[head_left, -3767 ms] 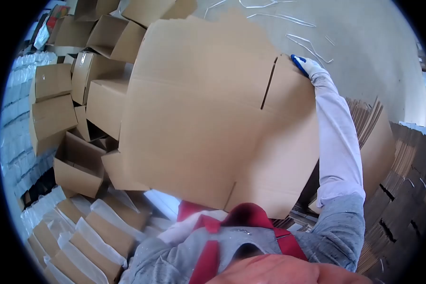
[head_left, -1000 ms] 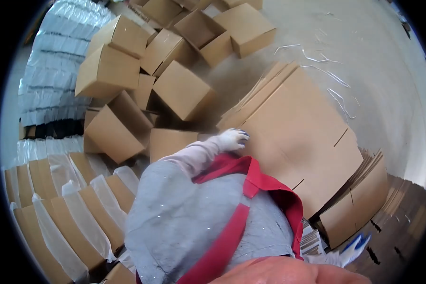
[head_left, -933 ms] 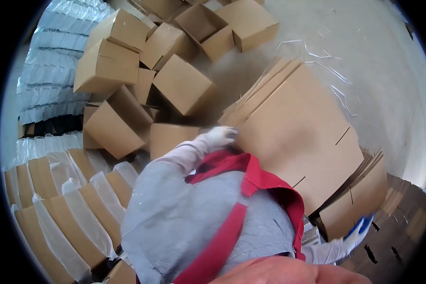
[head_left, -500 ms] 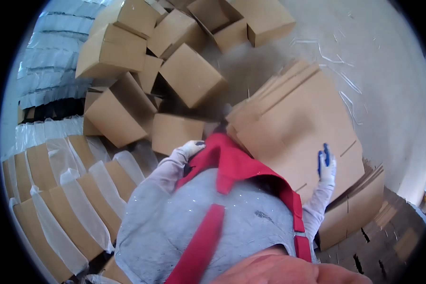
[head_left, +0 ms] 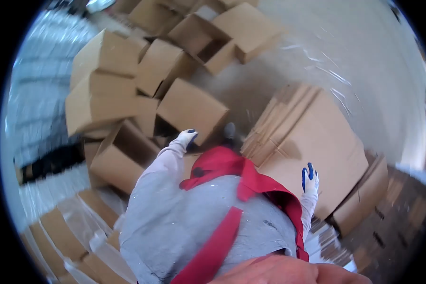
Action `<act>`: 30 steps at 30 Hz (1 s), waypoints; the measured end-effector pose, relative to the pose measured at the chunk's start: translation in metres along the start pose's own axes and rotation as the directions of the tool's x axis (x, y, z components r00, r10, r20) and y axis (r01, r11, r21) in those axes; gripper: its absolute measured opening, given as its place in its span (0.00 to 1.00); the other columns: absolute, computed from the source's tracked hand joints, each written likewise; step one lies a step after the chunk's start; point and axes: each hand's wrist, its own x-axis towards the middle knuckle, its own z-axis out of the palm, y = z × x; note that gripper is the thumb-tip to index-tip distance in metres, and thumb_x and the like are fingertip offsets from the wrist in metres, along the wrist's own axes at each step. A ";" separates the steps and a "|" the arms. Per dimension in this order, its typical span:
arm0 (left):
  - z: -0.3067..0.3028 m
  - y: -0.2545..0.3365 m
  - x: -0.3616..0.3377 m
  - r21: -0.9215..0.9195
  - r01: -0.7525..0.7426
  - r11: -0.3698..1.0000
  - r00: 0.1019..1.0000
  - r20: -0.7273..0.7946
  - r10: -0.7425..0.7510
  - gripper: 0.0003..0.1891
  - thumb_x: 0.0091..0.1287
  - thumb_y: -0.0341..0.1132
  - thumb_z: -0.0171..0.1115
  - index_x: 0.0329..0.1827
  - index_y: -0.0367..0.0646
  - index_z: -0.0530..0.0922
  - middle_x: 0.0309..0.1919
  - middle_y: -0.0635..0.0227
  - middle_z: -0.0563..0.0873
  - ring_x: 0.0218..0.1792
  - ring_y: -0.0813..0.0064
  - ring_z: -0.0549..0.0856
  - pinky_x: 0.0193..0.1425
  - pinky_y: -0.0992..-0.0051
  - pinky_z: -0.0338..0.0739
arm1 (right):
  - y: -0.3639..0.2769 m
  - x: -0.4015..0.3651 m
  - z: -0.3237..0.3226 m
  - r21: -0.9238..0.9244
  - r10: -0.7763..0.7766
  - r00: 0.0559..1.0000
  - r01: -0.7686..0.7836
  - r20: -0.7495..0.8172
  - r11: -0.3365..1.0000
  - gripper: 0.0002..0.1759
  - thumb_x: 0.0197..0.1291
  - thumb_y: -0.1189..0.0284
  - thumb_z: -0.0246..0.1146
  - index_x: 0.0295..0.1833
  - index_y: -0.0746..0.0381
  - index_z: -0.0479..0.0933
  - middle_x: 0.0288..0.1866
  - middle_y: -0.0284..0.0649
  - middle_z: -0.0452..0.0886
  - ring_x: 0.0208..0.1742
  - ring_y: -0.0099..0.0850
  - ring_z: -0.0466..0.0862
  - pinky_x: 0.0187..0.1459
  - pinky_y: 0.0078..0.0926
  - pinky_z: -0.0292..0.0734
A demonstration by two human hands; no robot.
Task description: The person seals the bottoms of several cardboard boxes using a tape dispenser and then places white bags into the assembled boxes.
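I'm seeing flattened cartons [head_left: 324, 137] lying ahead of the right hand [head_left: 310, 182] (the nearer one), fingers slightly apart; the left hand [head_left: 187, 137] is hanging near a carton box [head_left: 191, 106], finger spacing unclear.

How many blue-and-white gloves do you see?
2: one on the left hand, near a cardboard box; one on the right hand, over the flattened cardboard.
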 end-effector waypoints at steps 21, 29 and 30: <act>-0.022 0.227 0.054 0.968 -0.015 0.251 0.917 0.114 -0.381 0.20 0.62 0.52 0.55 0.50 0.51 0.81 0.37 0.65 0.85 0.40 0.64 0.81 0.48 0.68 0.74 | -0.101 0.100 0.086 0.187 0.502 0.770 -0.467 -0.394 0.864 0.31 0.55 0.53 0.61 0.65 0.47 0.67 0.65 0.47 0.65 0.66 0.46 0.64 0.63 0.47 0.60; 0.117 0.371 0.185 0.392 -0.398 0.829 0.833 0.532 0.149 0.23 0.65 0.35 0.60 0.63 0.40 0.70 0.56 0.64 0.79 0.54 0.73 0.79 0.58 0.79 0.71 | -0.114 0.121 0.071 0.275 0.825 0.549 -0.780 -0.133 0.563 0.23 0.56 0.56 0.61 0.57 0.52 0.74 0.63 0.45 0.69 0.63 0.43 0.68 0.61 0.37 0.67; 0.138 0.402 0.158 0.311 -0.255 0.915 0.804 0.595 0.022 0.23 0.67 0.35 0.58 0.65 0.42 0.68 0.58 0.65 0.77 0.56 0.74 0.78 0.59 0.76 0.71 | -0.103 0.123 0.076 0.305 0.825 0.559 -0.774 -0.084 0.555 0.25 0.56 0.56 0.61 0.58 0.53 0.74 0.61 0.46 0.70 0.61 0.42 0.70 0.60 0.35 0.68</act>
